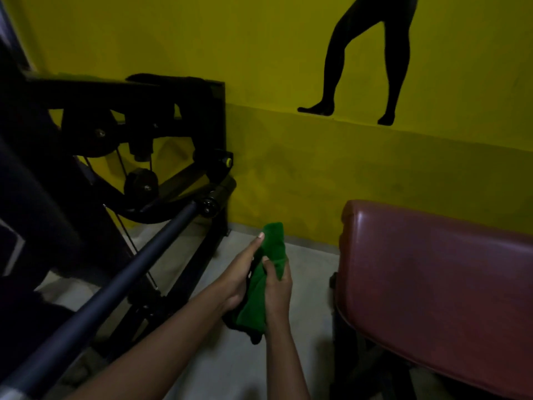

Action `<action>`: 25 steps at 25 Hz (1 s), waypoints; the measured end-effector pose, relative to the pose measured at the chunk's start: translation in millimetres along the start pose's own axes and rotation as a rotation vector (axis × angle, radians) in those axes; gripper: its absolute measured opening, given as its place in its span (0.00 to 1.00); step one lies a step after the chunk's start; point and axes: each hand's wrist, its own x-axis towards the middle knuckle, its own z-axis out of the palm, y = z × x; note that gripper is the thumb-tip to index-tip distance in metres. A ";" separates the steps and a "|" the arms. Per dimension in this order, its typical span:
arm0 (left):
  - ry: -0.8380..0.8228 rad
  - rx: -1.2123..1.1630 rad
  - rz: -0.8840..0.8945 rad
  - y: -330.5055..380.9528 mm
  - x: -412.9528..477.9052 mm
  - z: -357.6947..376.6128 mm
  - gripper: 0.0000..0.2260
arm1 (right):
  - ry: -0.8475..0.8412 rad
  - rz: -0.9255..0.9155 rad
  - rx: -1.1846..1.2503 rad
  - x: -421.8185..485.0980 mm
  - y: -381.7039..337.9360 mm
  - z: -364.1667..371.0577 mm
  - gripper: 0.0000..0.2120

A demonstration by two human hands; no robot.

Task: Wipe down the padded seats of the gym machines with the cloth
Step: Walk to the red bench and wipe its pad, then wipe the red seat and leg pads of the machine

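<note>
Holds both bare forearms out from 6 o'clock toward the middle, wrists close together. Clasps the green cloth point(274, 246) with the left hand point(239, 277) from its 9 o'clock side, palm turned inward, thumb stretched up along the fabric toward 12 o'clock, other fingers hidden behind it. Grips the same cloth with the right hand point(278, 287) from the 3 o'clock side, thumb curled over the front. Holds it bunched and upright between the two palms, top poking out toward 12 o'clock, bottom hanging past the wrists toward 6 o'clock, above the pale floor point(230, 370). Stands apart from the red padded seat point(432, 269) at 3 o'clock of the hands. Faces a black machine point(144, 125) with a long dark bar point(115, 278) at 9 to 10 o'clock, and a yellow wall point(288, 53) at 12 o'clock.
</note>
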 end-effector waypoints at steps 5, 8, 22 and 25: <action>0.096 0.125 0.197 19.7 61.5 -26.6 0.22 | 0.227 0.023 0.027 52.6 -11.3 6.6 0.14; 0.100 0.156 0.249 41.0 106.2 -32.9 0.22 | 0.370 0.061 0.130 100.7 -10.9 7.3 0.14; 0.016 0.258 0.253 131.1 391.7 43.8 0.24 | 0.685 0.004 0.338 373.7 -76.6 -39.4 0.16; -0.038 0.258 0.244 147.9 457.3 66.1 0.24 | 0.720 0.009 0.368 430.3 -88.2 -56.5 0.19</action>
